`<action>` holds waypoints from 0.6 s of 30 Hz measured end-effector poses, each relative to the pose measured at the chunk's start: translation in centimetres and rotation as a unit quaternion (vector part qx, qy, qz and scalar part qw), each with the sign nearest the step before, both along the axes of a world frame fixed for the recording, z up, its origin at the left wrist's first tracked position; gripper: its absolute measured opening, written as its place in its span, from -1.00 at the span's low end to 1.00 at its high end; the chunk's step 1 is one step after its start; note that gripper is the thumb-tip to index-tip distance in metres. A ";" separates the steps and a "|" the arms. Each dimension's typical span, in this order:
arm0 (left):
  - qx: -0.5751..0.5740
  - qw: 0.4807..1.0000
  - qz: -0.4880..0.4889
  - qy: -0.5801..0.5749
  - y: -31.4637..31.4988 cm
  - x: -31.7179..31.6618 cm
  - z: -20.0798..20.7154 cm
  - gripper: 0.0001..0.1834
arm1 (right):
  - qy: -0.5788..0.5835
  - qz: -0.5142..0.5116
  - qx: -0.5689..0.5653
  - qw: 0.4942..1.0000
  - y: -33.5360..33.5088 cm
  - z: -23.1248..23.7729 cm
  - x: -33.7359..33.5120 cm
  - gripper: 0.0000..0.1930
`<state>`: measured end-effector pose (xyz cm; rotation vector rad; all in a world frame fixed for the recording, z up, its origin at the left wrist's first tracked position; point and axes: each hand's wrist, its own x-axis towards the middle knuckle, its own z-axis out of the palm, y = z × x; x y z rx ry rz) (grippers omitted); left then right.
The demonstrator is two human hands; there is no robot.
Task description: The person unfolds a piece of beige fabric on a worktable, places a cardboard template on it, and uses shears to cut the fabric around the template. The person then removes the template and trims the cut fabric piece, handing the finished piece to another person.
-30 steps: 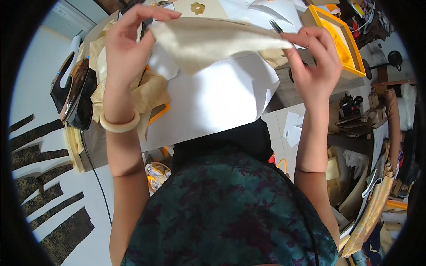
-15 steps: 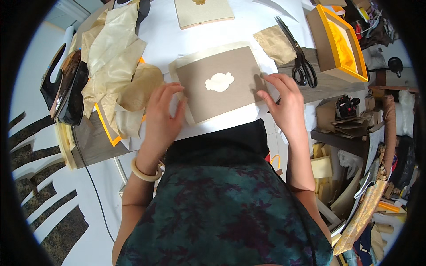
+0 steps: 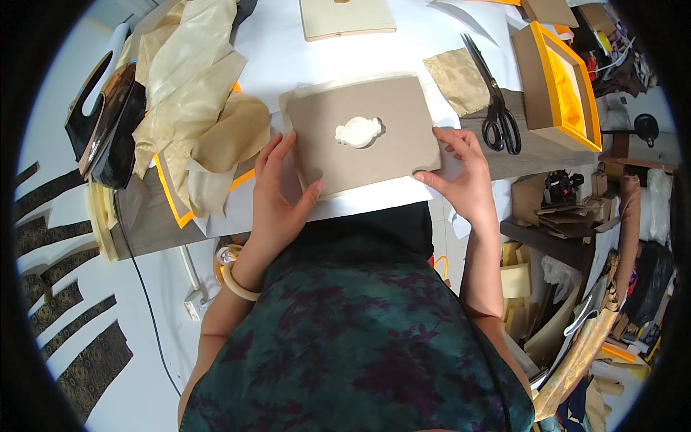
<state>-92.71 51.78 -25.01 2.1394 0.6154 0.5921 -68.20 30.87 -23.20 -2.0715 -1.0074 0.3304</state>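
A grey-brown cardboard panel with a small cutout, rounded in the middle with scalloped ends, lies over a cream fabric piece. Pale material shows through the hole, with a shadow along its rim. My left hand grips the panel's left edge, its thumb at the near left corner. Holding the right edge, my right hand has its thumb on the near corner and its fingers farther up. The panel seems slightly raised from the fabric. White paper lies beneath.
Crumpled cream satin and an iron with a cord are at left. Black scissors lie by a gold fabric scrap at right. Behind stand a yellow-edged box and a pale covered panel.
Both hands have closed in on the cardboard panel and now hold its side edges. The panel appears lifted a little, and a shadow has appeared in its cutout. My view has shifted slightly.
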 end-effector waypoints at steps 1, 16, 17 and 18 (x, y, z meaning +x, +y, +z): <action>-0.018 1.000 0.003 -0.024 0.2 -0.1 -0.2 -0.18 | 0.016 0.000 0.006 1.000 0.1 0.3 0.0 -0.21; -0.011 0.999 0.020 -0.048 0.3 0.6 -0.5 -0.36 | 0.014 0.007 -0.030 0.999 0.7 -0.4 0.9 -0.23; -0.007 0.998 0.019 -0.054 0.3 0.6 -0.4 -0.36 | 0.017 0.007 -0.028 0.999 0.6 -0.4 0.9 -0.22; -0.003 0.998 0.017 -0.060 0.3 0.6 -0.3 -0.37 | 0.021 0.007 -0.026 0.999 0.5 -0.5 1.0 -0.22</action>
